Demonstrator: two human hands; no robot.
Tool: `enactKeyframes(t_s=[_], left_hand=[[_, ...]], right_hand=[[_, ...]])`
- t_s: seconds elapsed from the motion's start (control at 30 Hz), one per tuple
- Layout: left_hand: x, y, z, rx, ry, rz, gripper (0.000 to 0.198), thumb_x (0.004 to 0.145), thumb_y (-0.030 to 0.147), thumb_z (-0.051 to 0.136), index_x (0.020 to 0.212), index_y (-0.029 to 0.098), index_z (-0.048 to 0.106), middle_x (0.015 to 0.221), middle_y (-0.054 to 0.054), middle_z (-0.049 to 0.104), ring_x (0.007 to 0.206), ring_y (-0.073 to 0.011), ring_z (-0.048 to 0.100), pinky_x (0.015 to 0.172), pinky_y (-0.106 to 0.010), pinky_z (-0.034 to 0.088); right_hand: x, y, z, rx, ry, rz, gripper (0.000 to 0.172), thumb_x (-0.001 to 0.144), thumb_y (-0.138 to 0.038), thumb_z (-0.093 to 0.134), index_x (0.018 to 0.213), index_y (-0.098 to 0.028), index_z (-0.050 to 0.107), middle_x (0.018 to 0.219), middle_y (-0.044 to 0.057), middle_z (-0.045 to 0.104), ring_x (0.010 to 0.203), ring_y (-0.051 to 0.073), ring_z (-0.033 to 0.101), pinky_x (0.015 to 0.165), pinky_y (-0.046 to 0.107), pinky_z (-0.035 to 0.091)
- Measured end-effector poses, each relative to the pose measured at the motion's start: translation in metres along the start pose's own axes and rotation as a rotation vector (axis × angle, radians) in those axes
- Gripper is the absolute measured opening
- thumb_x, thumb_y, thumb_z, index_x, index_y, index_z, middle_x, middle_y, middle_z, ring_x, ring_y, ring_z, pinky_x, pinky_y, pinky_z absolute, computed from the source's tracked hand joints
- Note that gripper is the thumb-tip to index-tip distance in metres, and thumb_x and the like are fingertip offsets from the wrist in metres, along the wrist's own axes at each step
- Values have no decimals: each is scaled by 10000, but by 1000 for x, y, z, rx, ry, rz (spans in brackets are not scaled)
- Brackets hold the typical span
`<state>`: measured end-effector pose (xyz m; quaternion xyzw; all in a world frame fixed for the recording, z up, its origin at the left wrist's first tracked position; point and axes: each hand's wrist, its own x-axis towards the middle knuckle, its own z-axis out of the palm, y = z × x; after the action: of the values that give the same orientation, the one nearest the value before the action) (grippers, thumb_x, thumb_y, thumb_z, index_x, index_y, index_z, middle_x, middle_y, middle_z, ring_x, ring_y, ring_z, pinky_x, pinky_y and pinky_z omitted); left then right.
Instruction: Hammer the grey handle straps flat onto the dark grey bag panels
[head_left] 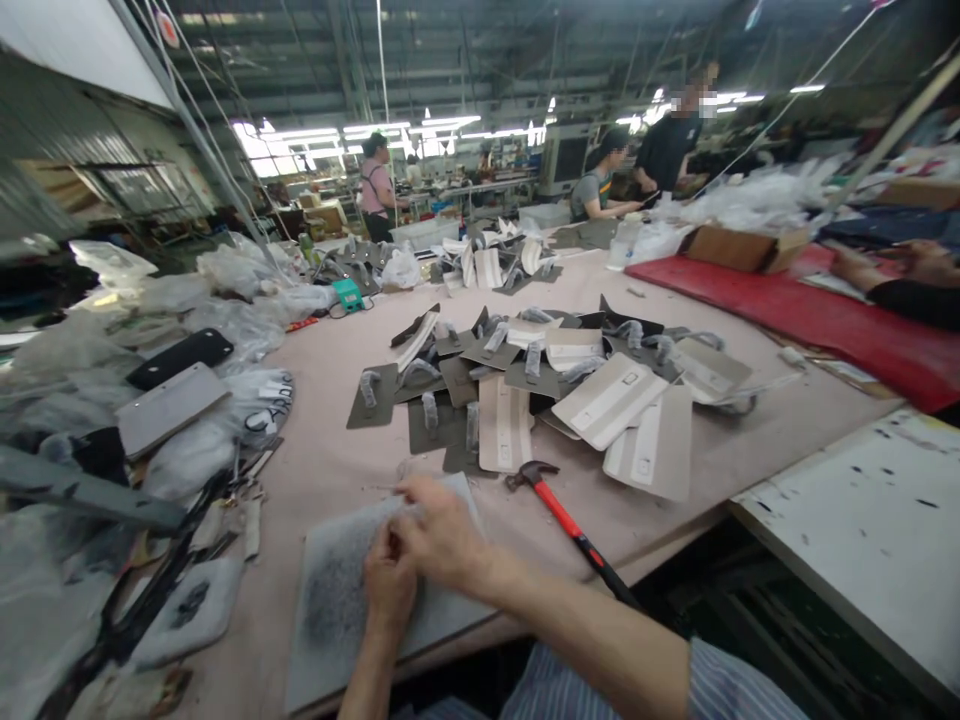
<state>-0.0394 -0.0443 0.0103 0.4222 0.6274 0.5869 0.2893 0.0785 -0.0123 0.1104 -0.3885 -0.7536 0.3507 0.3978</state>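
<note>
My left hand (391, 580) and my right hand (444, 535) meet above a grey slab (337, 620) with a dark worn patch. The fingers of both are pinched together, and whatever lies between them is too small or hidden to name. Just right of the slab, a claw hammer (564, 518) with a red and black handle rests on the table, touched by neither hand. Past my hands is a pile of flat grey and beige panels (505, 425), several with plastic-wrapped handles (429, 412) fixed on them.
Plastic bags (187, 450) and scraps crowd the left side, near a grey metal bar (90, 487). A green device (348, 295) stands farther back. At right are a red sheet (750, 285), a cardboard box (727, 248), another person's hands (862, 268) and a white board (862, 520).
</note>
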Motion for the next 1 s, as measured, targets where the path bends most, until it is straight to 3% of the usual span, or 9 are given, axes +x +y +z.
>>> enactKeyframes(t_s=[0.07,0.17,0.23,0.4,0.57,0.63,0.73,0.87,1.0], left_hand=[[0,-3,-1,10,-36,-43,335,748,471,731,918,186,683,848,-71,771,808,-258,742,755,-334,597],[1,-5,-3,47,-60,-96,354,757,484,708,946,186,674,885,-86,777,851,-263,748,792,-338,595],[2,-5,-3,51,-67,-97,356,756,485,706,945,184,671,891,-90,779,860,-269,750,792,-343,598],[2,-4,-2,17,-59,-105,357,751,479,709,941,180,666,874,-88,779,833,-265,755,776,-339,603],[2,0,-1,-11,-48,-101,329,763,446,707,940,173,657,868,-85,771,828,-241,745,788,-326,592],[2,1,-1,-29,-47,-114,322,768,438,711,937,171,653,867,-82,767,832,-233,741,798,-320,587],[2,0,-1,-63,-42,-141,340,772,429,724,970,165,644,882,-77,762,841,-223,740,817,-316,579],[0,-2,-2,-162,6,-176,441,786,401,729,1130,161,593,942,-73,757,870,-210,741,858,-335,572],[4,3,2,-207,33,-181,368,773,387,746,1017,138,632,959,-87,746,911,-214,729,861,-330,566]], right_hand=[[29,51,-35,-115,124,321,327,827,-220,569,1132,-152,664,1129,122,671,1060,237,628,996,378,461],[66,108,-73,-151,181,431,457,800,-179,566,1251,-120,606,1248,172,616,1178,277,580,1054,423,409],[81,129,-80,-125,174,449,570,756,-163,597,1325,-141,563,1246,143,633,1170,264,591,1041,397,426],[113,137,-68,-30,205,475,693,672,-178,653,1356,-174,546,1223,112,667,1122,245,624,964,339,475],[135,124,-72,62,267,525,319,728,-259,577,1000,-133,688,835,92,704,769,205,662,638,260,503],[124,116,-76,113,246,537,280,759,-302,543,911,-115,685,696,61,658,611,168,605,513,232,447],[78,97,-75,180,195,540,329,800,-344,519,964,-112,685,680,37,642,556,141,564,484,223,429],[-16,72,-52,172,130,474,408,860,-352,527,1204,-157,629,831,40,684,719,165,629,663,269,511],[-81,60,-23,130,49,390,449,930,-303,441,1349,-165,524,958,67,705,849,187,658,813,317,517]])
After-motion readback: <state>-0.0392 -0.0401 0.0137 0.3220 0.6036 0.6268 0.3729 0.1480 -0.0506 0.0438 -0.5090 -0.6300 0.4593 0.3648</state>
